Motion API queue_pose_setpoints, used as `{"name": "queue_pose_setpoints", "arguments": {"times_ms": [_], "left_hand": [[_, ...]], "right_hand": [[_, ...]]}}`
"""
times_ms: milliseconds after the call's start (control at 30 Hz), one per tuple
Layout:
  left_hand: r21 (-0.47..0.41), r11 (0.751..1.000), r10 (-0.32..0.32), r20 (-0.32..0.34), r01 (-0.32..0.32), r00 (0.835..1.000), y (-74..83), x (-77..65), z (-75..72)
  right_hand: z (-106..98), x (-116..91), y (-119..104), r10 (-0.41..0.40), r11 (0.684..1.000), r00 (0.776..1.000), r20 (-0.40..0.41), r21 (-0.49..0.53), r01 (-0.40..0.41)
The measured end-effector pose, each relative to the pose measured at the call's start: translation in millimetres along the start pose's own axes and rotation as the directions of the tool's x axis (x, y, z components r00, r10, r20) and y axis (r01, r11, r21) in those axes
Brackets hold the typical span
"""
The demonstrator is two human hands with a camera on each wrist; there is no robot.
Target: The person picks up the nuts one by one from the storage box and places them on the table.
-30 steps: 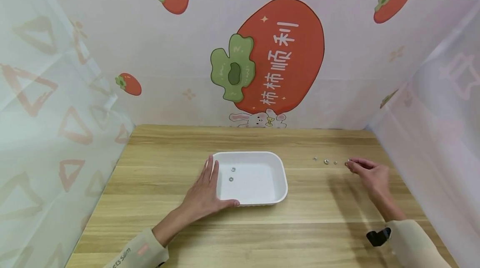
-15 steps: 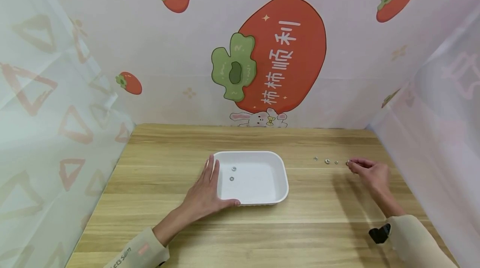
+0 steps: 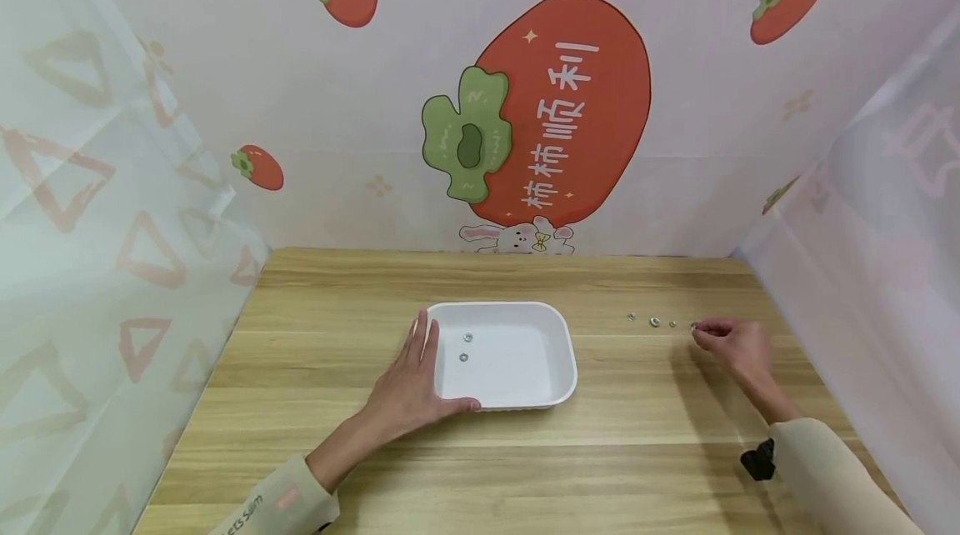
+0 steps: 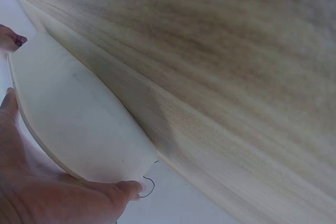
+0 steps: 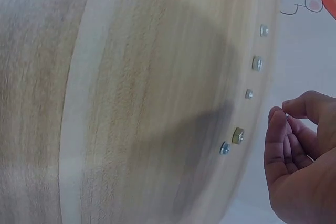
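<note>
My left hand [image 3: 408, 389] rests along the left side of a white rectangular tray [image 3: 567, 352], fingers extended at its rim and thumb at the near edge. Two small metal nuts [image 3: 465, 357] lie inside the tray, toward its left. At the right, my right hand [image 3: 735, 347] is over a row of small nuts [image 3: 655, 322], its fingertips covering part of the row's right end. In the right wrist view its fingers are curled, thumb and index tips together, with nothing visible between them. A yellowish nut [image 5: 238, 136] and a silvery nut [image 5: 224, 148] lie closest to that hand.
The wooden table [image 3: 495, 477] carries the tray and the nuts. A patterned sheet [image 3: 360, 102] with persimmon prints rises at the back edge, and similar sheets stand at both sides.
My right hand has shifted slightly left at the right end of the nut row. My left hand and the tray have stayed in place.
</note>
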State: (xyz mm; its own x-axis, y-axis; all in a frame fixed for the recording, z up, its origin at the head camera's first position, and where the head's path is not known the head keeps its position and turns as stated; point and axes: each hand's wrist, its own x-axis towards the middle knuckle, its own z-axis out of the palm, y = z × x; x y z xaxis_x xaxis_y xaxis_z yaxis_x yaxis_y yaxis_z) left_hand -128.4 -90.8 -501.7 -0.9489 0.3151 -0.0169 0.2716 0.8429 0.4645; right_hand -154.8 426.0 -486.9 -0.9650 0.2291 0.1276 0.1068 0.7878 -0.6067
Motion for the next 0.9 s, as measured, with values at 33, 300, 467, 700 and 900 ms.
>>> {"name": "queue_pose_setpoints", "arguments": {"times_ms": [33,300,467,700,900], "left_hand": [[0.001,1.000,0.000,0.000,0.000,1.000,-0.2,0.1,0.3],[-0.003,1.000,-0.001,0.002,0.001,1.000,0.0,-0.4,0.6],[-0.008,1.000,-0.007,0.006,0.007,1.000,0.5,-0.1,-0.4],[0.000,1.000,-0.012,0.009,0.012,1.000,1.3,0.3,-0.9],[-0.002,1.000,-0.011,0.005,0.011,1.000,1.4,0.0,-0.2]], "right_hand": [[1,0,1,-0.031,0.999,0.999,-0.009,-0.015,0.031],[7,4,7,-0.161,0.978,0.987,0.010,-0.131,0.161],[8,7,5,-0.128,0.976,0.988,0.082,-0.164,0.140],[10,8,4,-0.128,0.967,0.981,0.145,-0.202,0.156],[12,12,2,-0.163,0.948,0.971,0.177,-0.243,0.203]]}}
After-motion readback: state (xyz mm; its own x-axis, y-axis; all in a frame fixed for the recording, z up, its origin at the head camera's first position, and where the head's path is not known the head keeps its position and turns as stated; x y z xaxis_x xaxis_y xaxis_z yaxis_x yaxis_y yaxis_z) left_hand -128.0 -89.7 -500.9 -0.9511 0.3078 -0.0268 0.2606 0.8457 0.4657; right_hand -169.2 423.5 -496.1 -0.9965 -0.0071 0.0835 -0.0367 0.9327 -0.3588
